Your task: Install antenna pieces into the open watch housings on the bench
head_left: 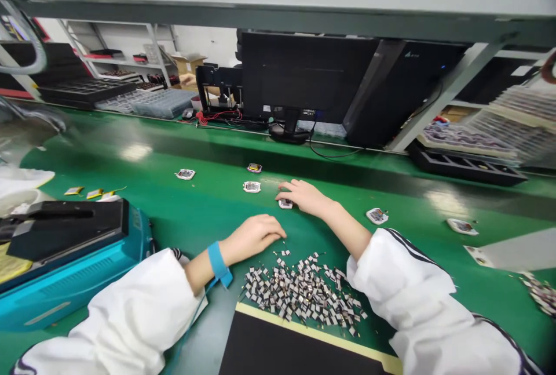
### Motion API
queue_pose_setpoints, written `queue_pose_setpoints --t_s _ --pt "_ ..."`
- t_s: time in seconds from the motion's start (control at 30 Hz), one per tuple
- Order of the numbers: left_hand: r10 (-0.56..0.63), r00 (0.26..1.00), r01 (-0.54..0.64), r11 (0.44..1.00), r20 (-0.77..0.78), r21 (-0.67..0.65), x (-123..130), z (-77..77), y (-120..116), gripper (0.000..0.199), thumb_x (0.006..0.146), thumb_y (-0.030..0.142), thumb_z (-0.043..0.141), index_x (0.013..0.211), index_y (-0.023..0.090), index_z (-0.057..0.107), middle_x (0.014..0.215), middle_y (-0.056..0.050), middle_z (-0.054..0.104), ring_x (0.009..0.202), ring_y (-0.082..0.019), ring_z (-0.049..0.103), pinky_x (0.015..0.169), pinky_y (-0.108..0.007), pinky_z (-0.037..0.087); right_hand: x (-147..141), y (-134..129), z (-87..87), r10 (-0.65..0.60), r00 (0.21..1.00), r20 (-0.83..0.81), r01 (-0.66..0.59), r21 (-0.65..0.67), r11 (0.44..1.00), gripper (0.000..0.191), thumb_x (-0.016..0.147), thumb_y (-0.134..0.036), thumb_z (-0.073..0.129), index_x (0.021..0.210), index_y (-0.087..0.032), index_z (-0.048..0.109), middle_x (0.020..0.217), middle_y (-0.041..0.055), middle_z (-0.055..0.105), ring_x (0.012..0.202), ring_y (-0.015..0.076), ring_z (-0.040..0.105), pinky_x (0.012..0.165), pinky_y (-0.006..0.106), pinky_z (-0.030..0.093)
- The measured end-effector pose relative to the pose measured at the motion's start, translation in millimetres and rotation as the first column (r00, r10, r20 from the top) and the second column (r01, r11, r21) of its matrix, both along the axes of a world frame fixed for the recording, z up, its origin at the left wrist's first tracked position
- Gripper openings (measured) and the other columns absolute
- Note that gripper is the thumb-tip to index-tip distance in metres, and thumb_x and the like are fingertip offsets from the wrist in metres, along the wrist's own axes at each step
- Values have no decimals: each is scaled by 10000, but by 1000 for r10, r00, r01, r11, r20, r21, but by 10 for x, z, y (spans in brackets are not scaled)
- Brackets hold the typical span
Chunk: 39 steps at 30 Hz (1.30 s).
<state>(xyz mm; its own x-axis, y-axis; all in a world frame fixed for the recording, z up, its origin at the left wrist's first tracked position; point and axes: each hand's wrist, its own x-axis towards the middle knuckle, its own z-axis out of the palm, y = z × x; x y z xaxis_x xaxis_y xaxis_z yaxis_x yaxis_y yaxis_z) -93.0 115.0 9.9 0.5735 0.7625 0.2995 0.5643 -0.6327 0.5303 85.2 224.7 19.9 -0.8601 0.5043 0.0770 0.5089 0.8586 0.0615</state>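
Observation:
My left hand point(254, 238), with a blue strap point(218, 264) round its wrist, is just above the pile of small square parts point(299, 291). Its fingers are drawn together near one loose part at the pile's back edge; whatever they may hold is too small to make out. Farther back, my right hand point(303, 196) has its fingertips on a small white housing point(285, 203) lying on the green mat. To its left lie a second white housing point(252, 187) and one with a yellow piece point(254, 168) inside.
More housings lie at the left point(186, 174) and right point(376, 216). A teal machine point(78, 273) stands front left, a black board point(291, 346) at the front edge. A monitor point(304, 73) and a black tray point(469, 166) are at the back. A grey bracket point(512, 251) juts in from the right.

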Motion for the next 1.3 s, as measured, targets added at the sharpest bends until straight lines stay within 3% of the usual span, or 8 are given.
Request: queue_pose_setpoints --t_s 0.07,0.2,0.37,0.5,0.7,0.9,1.07,1.3 --pt "-44 996 44 999 -75 1 80 22 -120 149 794 240 513 894 204 617 856 -14 626 828 -146 570 793 -241 440 -4 12 -6 -18 1000 1 18 22 1000 304 766 -48 472 1034 -172 545 1155 88 475 971 201 457 813 351 383" --pt "-7 976 16 999 -216 42 213 6 -157 187 811 268 483 918 191 616 856 -43 595 827 -170 548 768 -274 437 20 4 -3 -80 996 -35 81 40 996 276 763 -188 544 1008 -62 520 1054 154 510 939 236 478 812 364 402" --pt "74 934 -53 996 -348 69 353 -11 -140 208 735 344 582 738 141 626 710 -59 571 758 -206 536 683 -305 450 149 -270 4 -105 990 -93 103 -27 994 309 802 -339 478 990 -98 520 911 116 541 886 240 499 784 373 427" --pt "92 920 -72 995 -382 68 420 -7 -178 118 741 221 567 698 116 599 702 -76 592 737 -218 555 684 -337 465 309 -575 -98 -110 984 -142 91 -134 987 313 802 -359 472 1018 -137 517 914 88 526 872 216 509 759 347 451" --pt "108 947 -99 994 -303 46 371 -10 -188 107 714 79 533 796 136 571 738 -33 607 689 -172 581 638 -286 494 408 -706 -319 -209 932 -295 129 -267 955 423 802 -398 477 1149 -160 442 1000 73 472 859 146 519 749 268 469" --pt "207 972 -208 978 -110 4 207 65 -62 107 752 97 535 845 135 573 815 -8 598 697 -66 585 656 -142 489 384 -700 -359 -251 888 -385 114 -345 932 429 744 -397 562 1105 -172 502 971 57 499 893 158 514 775 283 457" --pt "166 985 -164 986 -55 33 241 60 47 115 778 144 525 833 167 624 831 -4 619 766 -94 583 712 -189 485 367 -705 -381 -267 876 -401 111 -370 922 453 691 -407 615 1090 -204 540 945 44 524 884 166 519 768 298 452" --pt "77 992 -70 995 -97 66 326 -52 69 139 804 169 486 849 159 617 846 -23 643 775 -154 593 709 -271 493 370 -693 -392 -289 866 -408 113 -404 908 460 691 -447 602 1091 -227 538 966 34 523 880 160 520 750 292 446"
